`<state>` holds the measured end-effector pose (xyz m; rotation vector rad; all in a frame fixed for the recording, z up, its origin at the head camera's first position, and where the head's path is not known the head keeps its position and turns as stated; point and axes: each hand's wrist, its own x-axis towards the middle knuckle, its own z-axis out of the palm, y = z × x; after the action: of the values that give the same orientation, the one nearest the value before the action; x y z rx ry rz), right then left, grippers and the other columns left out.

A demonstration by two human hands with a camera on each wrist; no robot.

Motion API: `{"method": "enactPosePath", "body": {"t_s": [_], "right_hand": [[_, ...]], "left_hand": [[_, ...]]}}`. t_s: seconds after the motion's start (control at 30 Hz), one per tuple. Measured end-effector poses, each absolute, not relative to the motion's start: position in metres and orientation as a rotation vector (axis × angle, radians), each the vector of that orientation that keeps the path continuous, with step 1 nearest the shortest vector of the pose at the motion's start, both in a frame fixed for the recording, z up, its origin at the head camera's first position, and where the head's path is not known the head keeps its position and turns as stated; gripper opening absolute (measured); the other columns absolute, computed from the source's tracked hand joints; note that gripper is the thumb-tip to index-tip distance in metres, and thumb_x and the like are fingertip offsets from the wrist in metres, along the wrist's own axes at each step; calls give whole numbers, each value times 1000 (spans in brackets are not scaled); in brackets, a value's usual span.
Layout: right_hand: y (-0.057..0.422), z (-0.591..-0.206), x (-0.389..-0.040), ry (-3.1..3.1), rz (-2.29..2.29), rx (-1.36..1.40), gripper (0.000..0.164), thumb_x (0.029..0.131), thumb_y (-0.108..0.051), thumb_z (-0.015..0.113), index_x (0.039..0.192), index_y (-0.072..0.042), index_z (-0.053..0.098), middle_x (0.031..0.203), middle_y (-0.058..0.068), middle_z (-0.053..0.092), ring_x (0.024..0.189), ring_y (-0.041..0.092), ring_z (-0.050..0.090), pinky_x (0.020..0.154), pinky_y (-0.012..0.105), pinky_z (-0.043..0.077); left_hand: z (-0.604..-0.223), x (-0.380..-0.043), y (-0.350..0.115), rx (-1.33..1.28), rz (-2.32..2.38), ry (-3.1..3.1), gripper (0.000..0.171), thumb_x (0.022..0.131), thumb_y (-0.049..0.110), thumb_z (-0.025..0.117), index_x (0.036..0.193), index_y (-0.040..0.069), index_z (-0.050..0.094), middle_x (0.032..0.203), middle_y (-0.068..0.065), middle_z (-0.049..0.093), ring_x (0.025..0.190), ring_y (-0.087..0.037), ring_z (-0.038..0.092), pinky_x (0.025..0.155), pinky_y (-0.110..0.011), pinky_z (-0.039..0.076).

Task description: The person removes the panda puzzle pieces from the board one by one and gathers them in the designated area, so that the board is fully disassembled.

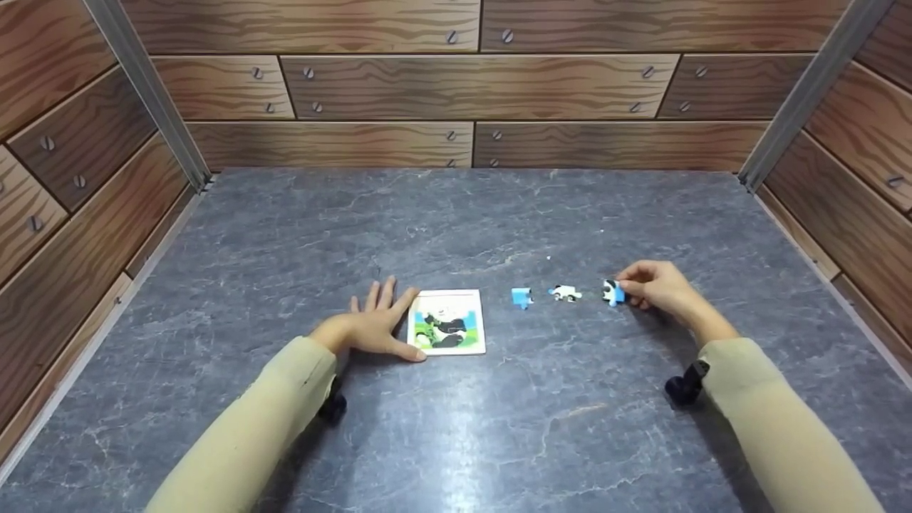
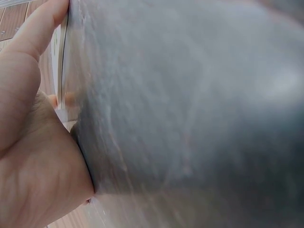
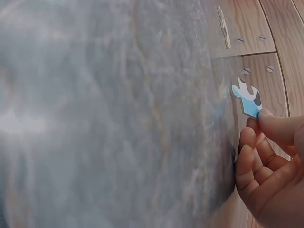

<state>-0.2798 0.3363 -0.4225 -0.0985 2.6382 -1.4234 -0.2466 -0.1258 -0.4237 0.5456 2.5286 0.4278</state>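
Grey marbled tabletop [image 1: 456, 221], pale veins throughout; I take every bearing from the puzzle board lying on it, with 12 o'clock toward the far wall as I see it from the head camera.

Item: puzzle board [image 1: 482, 320], one, squarish, white-rimmed, flat on the tabletop; its picture shows a black-and-white panda with green below and blue at the sides.

Item: left hand [image 1: 372, 329], at 9 o'clock, fingers straight and fanned out; index fingertip touching the board's 11 o'clock corner, thumb touching its 7 o'clock corner.

Item: right hand [image 1: 659, 288], near 3 o'clock, well apart from the board; thumb and finger pinch a blue, white and black puzzle piece [image 3: 247, 99], remaining fingers curled beneath. I cannot tell whether that piece touches the tabletop.

Item: loose pieces, two, both a little short of 3 o'clock: a mostly blue piece [image 1: 521, 296], nearer the board; a mostly white piece [image 1: 566, 291], between it and the right hand.

Item: white specks, two, tiny, at 2 o'clock.

Item: sleeves, pale green, at 8 o'clock and between 3 and 4, a black device at each wrist.

Item: far wall [image 1: 470, 85], wood-plank pattern, at 12 o'clock.
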Motion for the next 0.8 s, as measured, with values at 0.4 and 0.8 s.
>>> {"method": "enactPosePath", "body": {"t_s": [0.4,0.8], "right_hand": [[338,-420,-279,2725,-1311,-109,24,90,-10,61,104,9,61,78,7,59,62,12,54,53,25,47],[327,-416,-274,2715,-1344,-146,24,90,-12,61,102,9,61,72,9,57,61,14,55,53,25,48]], "left_hand": [[-422,-246,-124,552,439,2525,113,72,66,64,150,25,-6,149,-18,-25,134,-38,-24,100,-65,-11],[-424,-247,-126,538,425,2529,114,71,69,63,150,27,-7,149,-18,-25,134,-38,-24,100,-65,-10]]}}
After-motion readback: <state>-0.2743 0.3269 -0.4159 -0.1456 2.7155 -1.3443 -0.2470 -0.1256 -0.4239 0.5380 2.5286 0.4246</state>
